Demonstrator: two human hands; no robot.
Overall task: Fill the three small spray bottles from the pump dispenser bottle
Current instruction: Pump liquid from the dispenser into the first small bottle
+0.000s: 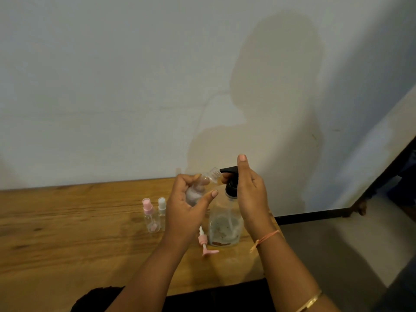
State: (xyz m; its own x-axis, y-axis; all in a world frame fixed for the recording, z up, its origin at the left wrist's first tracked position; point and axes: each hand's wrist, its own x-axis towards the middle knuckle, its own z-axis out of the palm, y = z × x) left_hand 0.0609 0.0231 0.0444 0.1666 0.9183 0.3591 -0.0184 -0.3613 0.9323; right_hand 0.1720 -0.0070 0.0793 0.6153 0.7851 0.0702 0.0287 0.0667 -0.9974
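the uncapped small bottle (203,183), centre of the frame, is clamped in your left hand (189,206), neck tilted toward the pump nozzle (228,170). hold its mouth right under the spout and press slowly (your right hand (249,194) lies against the pump; i cannot tell its grip).

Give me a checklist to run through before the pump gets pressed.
1. Cap off the small bottle: ok; its pink spray top lies on the table.
2. Grip of left hand on small bottle: ok.
3. Bottle's neck under the spout: cannot tell; close, tilted towards it.
4. Hold of right hand on the pump bottle: ok; fingers round its neck, thumb raised.
5. The pump bottle upright on the table: ok.
6. Other two capped bottles out of the way: ok; standing to the left.
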